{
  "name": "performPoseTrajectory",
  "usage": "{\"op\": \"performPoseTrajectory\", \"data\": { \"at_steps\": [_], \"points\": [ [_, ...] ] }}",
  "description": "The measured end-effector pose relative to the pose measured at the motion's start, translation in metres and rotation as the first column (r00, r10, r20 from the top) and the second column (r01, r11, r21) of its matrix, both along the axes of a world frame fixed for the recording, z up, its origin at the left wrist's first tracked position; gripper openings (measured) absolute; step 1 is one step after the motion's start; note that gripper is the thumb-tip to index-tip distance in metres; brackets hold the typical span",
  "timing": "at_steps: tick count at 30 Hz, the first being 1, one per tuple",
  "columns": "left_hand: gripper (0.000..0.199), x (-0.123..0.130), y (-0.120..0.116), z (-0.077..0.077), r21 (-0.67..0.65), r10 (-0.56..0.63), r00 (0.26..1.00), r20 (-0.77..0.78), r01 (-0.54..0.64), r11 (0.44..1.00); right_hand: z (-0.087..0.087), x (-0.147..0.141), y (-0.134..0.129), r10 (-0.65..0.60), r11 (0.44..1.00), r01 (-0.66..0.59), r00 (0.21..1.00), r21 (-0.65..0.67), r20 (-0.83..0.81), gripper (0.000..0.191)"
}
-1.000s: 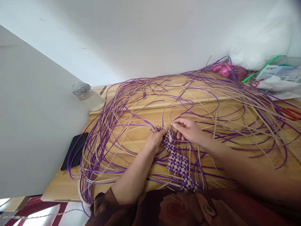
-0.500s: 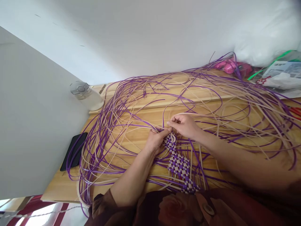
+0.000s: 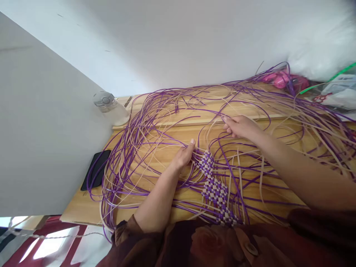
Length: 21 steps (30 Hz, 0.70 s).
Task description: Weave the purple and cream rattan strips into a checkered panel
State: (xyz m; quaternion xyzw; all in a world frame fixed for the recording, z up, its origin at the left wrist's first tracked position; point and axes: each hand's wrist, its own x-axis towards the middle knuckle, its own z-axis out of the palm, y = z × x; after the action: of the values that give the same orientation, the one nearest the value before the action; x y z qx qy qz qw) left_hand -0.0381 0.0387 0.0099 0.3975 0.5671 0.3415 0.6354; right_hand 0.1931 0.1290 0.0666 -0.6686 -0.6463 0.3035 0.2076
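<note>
A checked purple-and-beige woven strip (image 3: 214, 189) lies on the table in front of me, with long loose strands fanning out from both sides. My left hand (image 3: 184, 155) is closed at the strip's upper left edge, around the purple strands (image 3: 180, 143) there. Its thumb points up and its other fingers are mostly hidden. Above and to the right of the strip, my right hand (image 3: 238, 126) pinches a beige strand (image 3: 210, 130) that curves up from the strip's top end.
A clear bottle (image 3: 115, 111) and a dark phone (image 3: 96, 170) stand and lie at the left of the wooden table (image 3: 75, 205). Pink items (image 3: 280, 79) and a plastic bag with a green edge (image 3: 340, 85) sit at the back right, by the wall.
My right hand has moved up and right, away from the left hand, drawing the beige strand with it. The loop at the strip's top has tightened. The view has shifted slightly.
</note>
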Motion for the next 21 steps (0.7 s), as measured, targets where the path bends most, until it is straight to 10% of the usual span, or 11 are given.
{"op": "performPoseTrajectory", "data": {
  "at_steps": [4, 8, 12, 21],
  "points": [
    [0.047, -0.016, -0.003, 0.016, 0.217, -0.318, 0.941, -0.117, 0.336, 0.916, 0.003, -0.010, -0.071, 0.236, 0.972, -0.235, 0.970, 0.020, -0.056, 0.048],
    [0.042, -0.025, -0.005, 0.014, 0.336, -0.509, 0.861, -0.012, 0.483, 0.809, -0.027, -0.035, -0.131, 0.417, 0.815, -0.453, 0.892, 0.362, 0.176, 0.050],
    [0.040, -0.029, -0.009, 0.002, 0.321, -0.454, 0.890, 0.039, 0.419, 0.849, -0.057, -0.047, -0.145, 0.365, 0.709, -0.559, 0.813, 0.430, 0.455, 0.062],
    [0.042, -0.016, -0.030, -0.005, 0.040, -0.116, 0.939, 0.322, 0.109, 0.993, -0.067, -0.049, -0.122, 0.483, 0.765, -0.607, 0.762, 0.216, 0.432, 0.065]
  ]
}}
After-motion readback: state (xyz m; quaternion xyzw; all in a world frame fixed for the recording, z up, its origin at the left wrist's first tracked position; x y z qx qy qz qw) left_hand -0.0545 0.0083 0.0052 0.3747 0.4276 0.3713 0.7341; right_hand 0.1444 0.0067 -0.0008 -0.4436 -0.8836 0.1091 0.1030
